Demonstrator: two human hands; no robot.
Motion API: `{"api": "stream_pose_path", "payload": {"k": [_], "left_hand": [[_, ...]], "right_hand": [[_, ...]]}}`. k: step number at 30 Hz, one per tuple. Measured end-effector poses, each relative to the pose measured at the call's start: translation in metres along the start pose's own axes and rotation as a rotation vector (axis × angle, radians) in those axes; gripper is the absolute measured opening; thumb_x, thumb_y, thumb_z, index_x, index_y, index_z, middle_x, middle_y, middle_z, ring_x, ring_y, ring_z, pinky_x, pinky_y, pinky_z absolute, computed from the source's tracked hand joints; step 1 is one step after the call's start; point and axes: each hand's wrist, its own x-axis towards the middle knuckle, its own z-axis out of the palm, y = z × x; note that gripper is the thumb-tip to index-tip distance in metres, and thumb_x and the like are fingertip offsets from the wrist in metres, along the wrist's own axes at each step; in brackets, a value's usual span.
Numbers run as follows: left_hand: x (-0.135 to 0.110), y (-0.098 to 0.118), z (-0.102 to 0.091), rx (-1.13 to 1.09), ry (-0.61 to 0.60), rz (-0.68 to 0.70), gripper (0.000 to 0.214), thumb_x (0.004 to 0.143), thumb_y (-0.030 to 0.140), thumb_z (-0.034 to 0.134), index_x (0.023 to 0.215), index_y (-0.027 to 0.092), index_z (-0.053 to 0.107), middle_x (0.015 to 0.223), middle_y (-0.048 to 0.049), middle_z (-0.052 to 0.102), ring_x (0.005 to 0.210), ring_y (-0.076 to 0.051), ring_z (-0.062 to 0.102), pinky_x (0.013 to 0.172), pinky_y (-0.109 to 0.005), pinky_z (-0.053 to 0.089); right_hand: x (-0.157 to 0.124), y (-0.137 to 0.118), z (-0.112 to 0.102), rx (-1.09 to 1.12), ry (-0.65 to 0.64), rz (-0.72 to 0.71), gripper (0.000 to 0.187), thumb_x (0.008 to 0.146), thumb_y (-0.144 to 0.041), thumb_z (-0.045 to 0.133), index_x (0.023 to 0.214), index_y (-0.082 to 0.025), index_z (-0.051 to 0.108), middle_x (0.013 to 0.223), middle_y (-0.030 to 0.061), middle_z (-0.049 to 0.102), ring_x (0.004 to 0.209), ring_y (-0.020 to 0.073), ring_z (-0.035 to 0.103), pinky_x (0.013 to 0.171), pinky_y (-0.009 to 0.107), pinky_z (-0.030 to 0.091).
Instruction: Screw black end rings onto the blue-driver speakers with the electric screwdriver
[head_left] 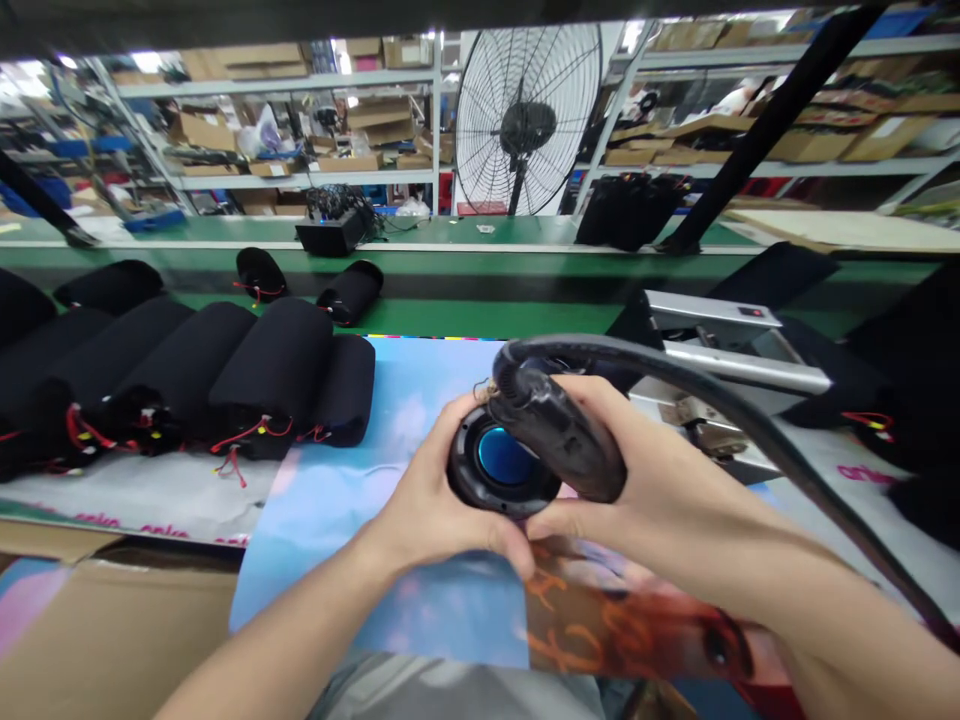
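Since it probably needs steadying, left hand point(439, 490) cups the round black part point(501, 462).
Right hand point(626, 450) curls snug round a corded tool point(566, 440).

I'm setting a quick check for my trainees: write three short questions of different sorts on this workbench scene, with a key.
1. True or false: the right hand holds the black tool.
2. The left hand grips a round black part. What colour is its centre?
A) red
B) blue
C) yellow
3. Fill the gap: beyond the green table stands a large, caged ___.

Key: 1 true; 2 B; 3 fan.
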Motion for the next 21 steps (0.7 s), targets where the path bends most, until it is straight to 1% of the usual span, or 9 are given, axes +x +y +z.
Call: {"api": "stream_pose_path", "payload": {"k": [2,4,7,9,10,12,15,18,21], "left_hand": [[0.001,0.002,0.001,0.042,0.034,-0.019,0.097,0.061,0.059,0.105,0.14,0.026,0.06,0.14,-0.0118,0.074,0.134,-0.037,0.071,0.118,-0.05,0.056],[0.001,0.005,0.001,0.087,0.041,-0.039,0.089,0.065,0.052,0.105,0.137,0.024,0.061,0.129,-0.01,0.078,0.12,-0.033,0.078,0.106,-0.044,0.062],[0.001,0.011,0.0,0.136,0.039,-0.029,0.084,0.069,0.048,0.102,0.136,0.023,0.058,0.12,-0.0082,0.081,0.108,-0.029,0.082,0.096,-0.038,0.065],[0.005,0.013,0.0,0.201,0.047,-0.014,0.08,0.07,0.046,0.1,0.135,0.023,0.059,0.119,-0.0077,0.082,0.107,-0.028,0.082,0.094,-0.036,0.065],[0.009,0.013,0.002,0.236,0.046,-0.014,0.079,0.07,0.046,0.1,0.134,0.022,0.06,0.119,-0.0077,0.082,0.108,-0.028,0.082,0.095,-0.036,0.065],[0.019,0.01,0.01,0.275,0.016,-0.025,0.079,0.069,0.047,0.099,0.134,0.022,0.061,0.122,-0.0083,0.082,0.111,-0.03,0.081,0.097,-0.037,0.064],[0.038,0.002,0.034,0.228,-0.1,-0.059,0.078,0.071,0.05,0.097,0.134,0.021,0.061,0.122,-0.0088,0.082,0.111,-0.031,0.081,0.098,-0.04,0.063],[0.053,-0.005,0.062,0.156,-0.229,-0.11,0.082,0.069,0.051,0.097,0.135,0.021,0.059,0.122,-0.0089,0.082,0.111,-0.031,0.08,0.099,-0.04,0.063],[0.06,-0.007,0.078,0.14,-0.282,-0.122,0.083,0.067,0.052,0.098,0.133,0.02,0.059,0.123,-0.0092,0.081,0.112,-0.031,0.079,0.1,-0.04,0.062]], "right_hand": [[0.001,0.003,-0.007,0.041,-0.033,-0.054,0.063,0.066,-0.035,0.088,0.125,-0.031,0.067,0.076,-0.0018,0.071,0.061,0.0172,0.065,0.051,0.025,0.053],[-0.001,0.004,-0.021,0.112,0.054,-0.065,0.052,0.063,-0.036,0.093,0.11,-0.026,0.073,0.067,-0.0006,0.068,0.056,0.0195,0.065,0.045,0.026,0.051],[-0.007,0.007,-0.05,0.425,0.542,-0.17,0.052,0.056,-0.042,0.101,0.094,-0.023,0.072,0.064,0.0008,0.066,0.043,0.0187,0.057,0.037,0.031,0.046],[-0.01,0.011,-0.069,0.631,0.877,-0.335,0.056,0.053,-0.052,0.105,0.085,-0.025,0.067,0.059,-0.0022,0.06,0.039,0.0156,0.049,0.036,0.033,0.041],[-0.01,0.013,-0.077,0.685,1.004,-0.414,0.06,0.051,-0.059,0.105,0.081,-0.026,0.064,0.057,-0.0037,0.056,0.04,0.015,0.046,0.036,0.033,0.04],[-0.008,0.019,-0.088,0.717,1.133,-0.512,0.065,0.05,-0.069,0.102,0.076,-0.027,0.06,0.052,-0.0057,0.049,0.04,0.0148,0.043,0.034,0.034,0.036],[0.001,0.028,-0.095,0.735,1.148,-0.579,0.065,0.057,-0.074,0.097,0.075,-0.025,0.059,0.051,-0.0059,0.051,0.036,0.0144,0.044,0.031,0.031,0.032],[0.013,0.037,-0.095,0.744,1.091,-0.599,0.065,0.066,-0.077,0.09,0.08,-0.023,0.059,0.049,-0.0055,0.051,0.033,0.0142,0.044,0.03,0.029,0.028],[0.024,0.045,-0.095,0.739,1.008,-0.607,0.062,0.074,-0.074,0.088,0.085,-0.022,0.056,0.05,-0.0058,0.052,0.034,0.0149,0.046,0.03,0.029,0.03]]}}
